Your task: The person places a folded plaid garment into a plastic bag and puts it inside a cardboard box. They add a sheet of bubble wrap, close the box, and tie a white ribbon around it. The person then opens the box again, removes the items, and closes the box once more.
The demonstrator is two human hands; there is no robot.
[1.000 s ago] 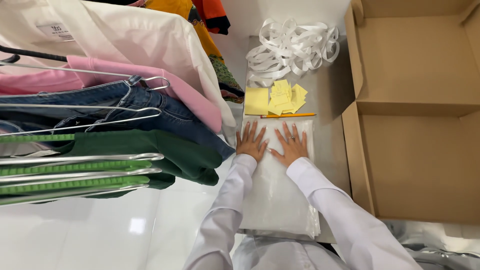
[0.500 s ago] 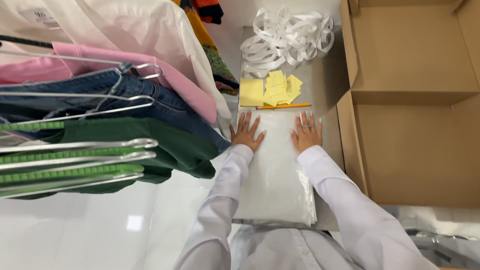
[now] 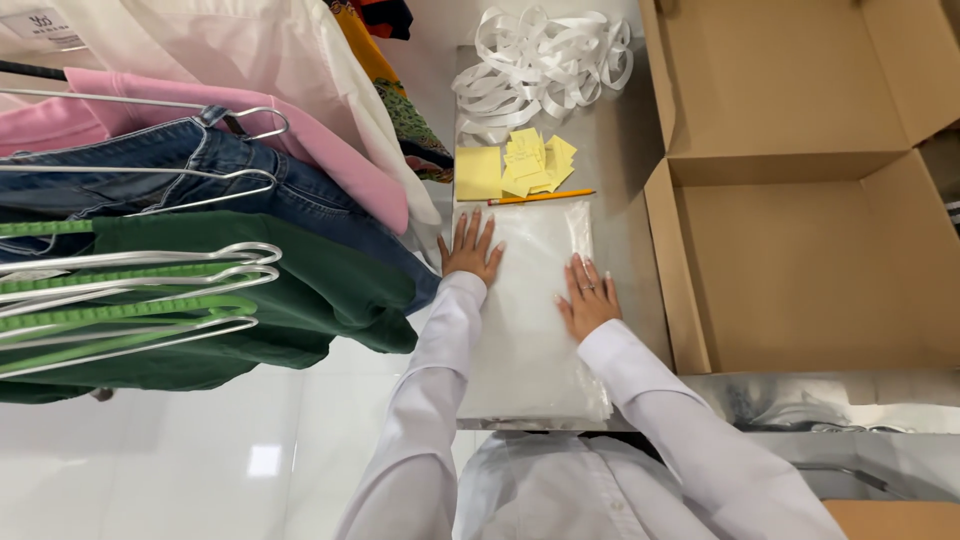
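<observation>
With both the left hand [image 3: 470, 252] and right hand [image 3: 587, 298] laid flat and unclenched on the bag [image 3: 530, 320], it could be slid toward the pencil [image 3: 541, 197] beyond it and creased.

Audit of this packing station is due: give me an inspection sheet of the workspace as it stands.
Surface: grey table, mostly covered.
Job's things: clear plastic bag lying flat.
Clutter: yellow notes, pencil, white straps.
Grippers: left hand and right hand flat on the bag, fingers spread.
Cables: nothing seen.
Surroundings: open cardboard box to the right; hanging clothes on hangers to the left; glossy white floor.
</observation>
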